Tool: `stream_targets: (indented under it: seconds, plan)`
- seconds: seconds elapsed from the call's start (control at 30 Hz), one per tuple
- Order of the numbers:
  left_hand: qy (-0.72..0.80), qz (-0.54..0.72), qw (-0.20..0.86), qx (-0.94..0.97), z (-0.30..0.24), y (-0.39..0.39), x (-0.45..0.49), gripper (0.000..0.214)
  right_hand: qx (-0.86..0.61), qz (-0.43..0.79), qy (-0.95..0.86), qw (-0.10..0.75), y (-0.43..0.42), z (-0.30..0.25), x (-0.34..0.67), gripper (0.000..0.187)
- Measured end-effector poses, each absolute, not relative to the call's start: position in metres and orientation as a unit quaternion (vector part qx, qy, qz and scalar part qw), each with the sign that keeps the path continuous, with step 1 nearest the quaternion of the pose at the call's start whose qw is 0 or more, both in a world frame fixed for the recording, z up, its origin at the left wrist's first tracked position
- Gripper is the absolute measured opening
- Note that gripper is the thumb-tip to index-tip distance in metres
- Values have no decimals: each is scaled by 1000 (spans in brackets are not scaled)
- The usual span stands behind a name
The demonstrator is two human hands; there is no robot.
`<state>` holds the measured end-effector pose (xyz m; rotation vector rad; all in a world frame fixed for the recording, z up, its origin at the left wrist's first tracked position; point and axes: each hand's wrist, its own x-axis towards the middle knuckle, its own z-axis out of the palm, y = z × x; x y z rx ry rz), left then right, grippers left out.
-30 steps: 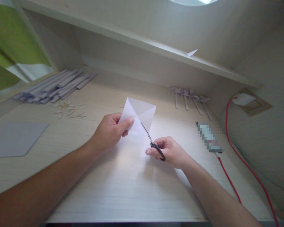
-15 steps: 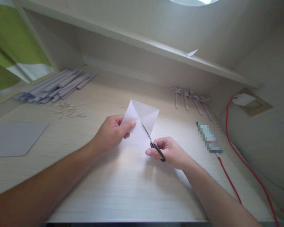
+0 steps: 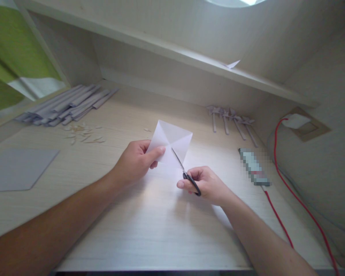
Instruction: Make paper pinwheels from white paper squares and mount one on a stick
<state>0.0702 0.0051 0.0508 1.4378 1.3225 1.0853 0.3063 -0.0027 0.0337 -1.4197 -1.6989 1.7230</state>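
Observation:
Above the middle of the desk, my left hand point(image 3: 139, 159) pinches a square sheet of white paper point(image 3: 176, 134) by its left side, thumb on top. Diagonal creases cross near the sheet's centre. My right hand point(image 3: 204, 184) is closed round the black handles of a pair of scissors point(image 3: 191, 183). Their blades lie along the paper's lower right part, with the tip close to the centre and to my left thumb. Whether the blades are fully together is hard to tell.
Rolled paper sticks point(image 3: 71, 103) lie piled at the back left, beside small pale scraps point(image 3: 82, 132). A stack of square paper point(image 3: 20, 168) sits at the left. Several paper pinwheels point(image 3: 232, 119) rest at the back right, near a phone point(image 3: 253, 166) and a red cable point(image 3: 294, 199).
The paper has shifted very slightly to the left. Both hands and the scissors keep almost the same position.

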Motion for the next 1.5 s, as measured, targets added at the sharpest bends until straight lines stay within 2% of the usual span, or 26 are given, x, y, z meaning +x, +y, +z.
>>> stream_targets:
  seconds: [0.6, 0.87, 0.93, 1.0, 1.1, 1.17, 1.23, 1.33, 1.5]
  plan:
    - [534, 437, 432, 580, 49, 6, 69, 39, -495, 604, -605, 155, -3, 30, 308, 53]
    - [569, 517, 365, 525, 56, 8, 62, 35, -497, 589, -623, 132, -2, 35, 309, 54]
    - [565, 529, 369, 514, 55, 10, 61, 31, -505, 582, -612, 176, 0, 31, 309, 53]
    - [560, 511, 390, 523, 53, 12, 61, 28, -517, 562, -590, 261, 4, 27, 310, 50]
    - [536, 428, 449, 572, 47, 13, 62, 25, -525, 522, -550, 388, 10, 22, 312, 46]
    - [505, 360, 496, 608, 43, 12, 64, 21, -522, 504, -532, 436, 12, 22, 312, 46]
    - [474, 301, 530, 635, 40, 9, 66, 20, -517, 498, -527, 455, 11, 24, 312, 45]
    - [453, 245, 553, 655, 40, 5, 68, 19, -515, 514, -529, 436, 8, 27, 311, 38]
    - [468, 252, 535, 656, 45, 3, 67, 15, -517, 534, -525, 414, 5, 29, 309, 31]
